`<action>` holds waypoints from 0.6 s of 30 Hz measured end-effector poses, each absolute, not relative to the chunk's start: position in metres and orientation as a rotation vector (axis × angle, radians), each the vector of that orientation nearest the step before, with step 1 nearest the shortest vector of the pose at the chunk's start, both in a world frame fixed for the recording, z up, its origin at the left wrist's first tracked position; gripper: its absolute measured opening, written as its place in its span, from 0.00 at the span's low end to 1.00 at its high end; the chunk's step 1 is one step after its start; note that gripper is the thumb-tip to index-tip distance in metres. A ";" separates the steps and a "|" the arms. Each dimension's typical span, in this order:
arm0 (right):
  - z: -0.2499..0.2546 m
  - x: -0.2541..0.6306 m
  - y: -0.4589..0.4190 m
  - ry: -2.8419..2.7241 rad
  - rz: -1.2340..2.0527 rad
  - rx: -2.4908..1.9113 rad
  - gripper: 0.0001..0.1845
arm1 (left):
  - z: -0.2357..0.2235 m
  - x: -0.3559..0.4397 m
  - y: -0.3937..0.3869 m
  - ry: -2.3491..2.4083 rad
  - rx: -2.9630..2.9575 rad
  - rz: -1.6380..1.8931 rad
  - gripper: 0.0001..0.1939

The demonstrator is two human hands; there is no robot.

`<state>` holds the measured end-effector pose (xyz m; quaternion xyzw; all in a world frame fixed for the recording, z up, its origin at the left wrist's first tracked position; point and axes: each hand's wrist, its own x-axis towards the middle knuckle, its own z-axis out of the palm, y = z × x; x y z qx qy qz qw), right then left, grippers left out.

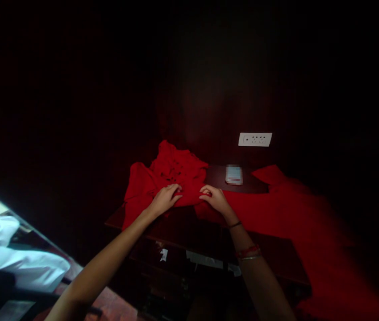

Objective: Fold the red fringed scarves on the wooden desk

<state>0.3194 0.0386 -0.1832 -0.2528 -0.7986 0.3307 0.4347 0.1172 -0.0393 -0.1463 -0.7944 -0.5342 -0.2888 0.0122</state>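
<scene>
A crumpled red cloth [171, 171] lies heaped on a dark wooden table [176, 229]. My left hand [166, 198] rests on its near edge, fingers curled and pinching the fabric. My right hand [214, 198] grips the same cloth a little to the right, fingers bent into it. The two hands sit close together, almost touching. More red fabric [296, 214] spreads from my right hand across the table and hangs off its right side. My right wrist wears a dark band and red and metal bangles.
A small phone-like object [234, 174] lies at the table's back. A white wall socket [255, 139] sits on the dark wall behind. White cloth [15, 263] lies at the lower left. Paper scraps [202, 258] stick on the table's front edge. The room is very dark.
</scene>
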 end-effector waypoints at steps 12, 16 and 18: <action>-0.175 0.323 0.034 -2.170 0.530 -0.639 0.05 | -0.131 0.106 -0.018 -1.465 -2.637 -0.775 0.13; -0.175 0.322 0.036 -2.215 0.451 -0.635 0.07 | -0.140 0.109 -0.019 -1.622 -2.681 -0.708 0.10; -0.175 0.321 0.036 -2.222 0.418 -0.629 0.08 | -0.140 0.113 -0.021 -1.738 -2.782 -0.584 0.09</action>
